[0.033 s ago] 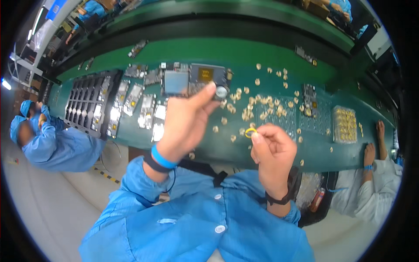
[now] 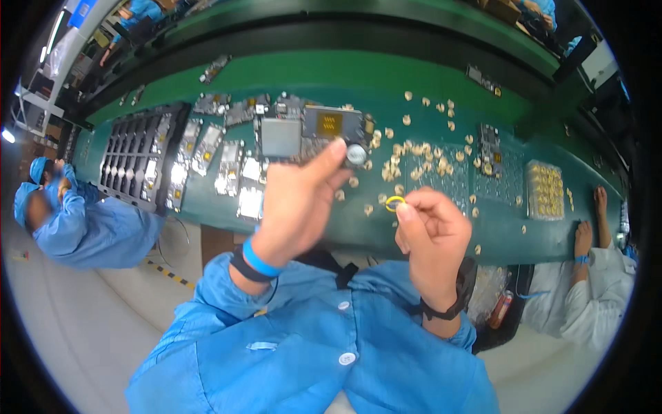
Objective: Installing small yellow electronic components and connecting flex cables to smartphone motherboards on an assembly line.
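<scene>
My left hand (image 2: 303, 200) is closed on a circuit board (image 2: 350, 124), thumb on its near edge. The board is dark, with a gold square on top. A round silver part (image 2: 356, 154) sits at its near right corner, beside my thumb tip. Between the thumb and forefinger of my right hand (image 2: 434, 234), a thin yellow ring (image 2: 394, 203) is pinched, apart from the board. Small cream-coloured notched pieces (image 2: 427, 165) lie scattered on the green bench beyond my right hand. Fingers under the board are hidden.
Several circuit boards (image 2: 227, 169) lie left of my hands, by a black slotted tray (image 2: 127, 155). At right are another board (image 2: 489, 152), a clear sheet (image 2: 514, 190) and a clear box of yellow pieces (image 2: 545, 190). Another person's hands (image 2: 583, 238) rest at the bench's right end.
My left hand and the board have shifted slightly right and nearer relative to the bench. The view has tilted a little. My right hand still pinches the yellow ring.
</scene>
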Tool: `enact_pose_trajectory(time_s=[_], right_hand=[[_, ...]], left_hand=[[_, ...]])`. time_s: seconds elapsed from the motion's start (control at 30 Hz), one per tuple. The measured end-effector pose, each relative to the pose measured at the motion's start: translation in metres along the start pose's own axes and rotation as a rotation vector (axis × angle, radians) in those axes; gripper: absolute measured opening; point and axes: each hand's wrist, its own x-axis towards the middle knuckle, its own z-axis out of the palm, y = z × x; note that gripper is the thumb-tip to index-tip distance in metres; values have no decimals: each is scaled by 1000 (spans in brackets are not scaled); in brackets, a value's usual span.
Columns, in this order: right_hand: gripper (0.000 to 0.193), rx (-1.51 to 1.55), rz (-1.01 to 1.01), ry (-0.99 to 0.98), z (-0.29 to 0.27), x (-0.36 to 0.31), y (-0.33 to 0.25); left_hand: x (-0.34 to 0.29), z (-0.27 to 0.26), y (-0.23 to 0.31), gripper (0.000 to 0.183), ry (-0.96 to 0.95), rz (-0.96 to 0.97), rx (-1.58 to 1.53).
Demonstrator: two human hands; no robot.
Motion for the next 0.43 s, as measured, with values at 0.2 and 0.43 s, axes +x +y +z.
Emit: enact_pose_trajectory(time_s=[0.2,0.43], right_hand=[[8,-185,63,-128,3,-19,-8],[11,-423,-17,-141,1,-30,-15]], left_hand=[[-61,-7,-19,39,-77,-60,-124],[-78,-16,-30,41,-169,30,-2]])
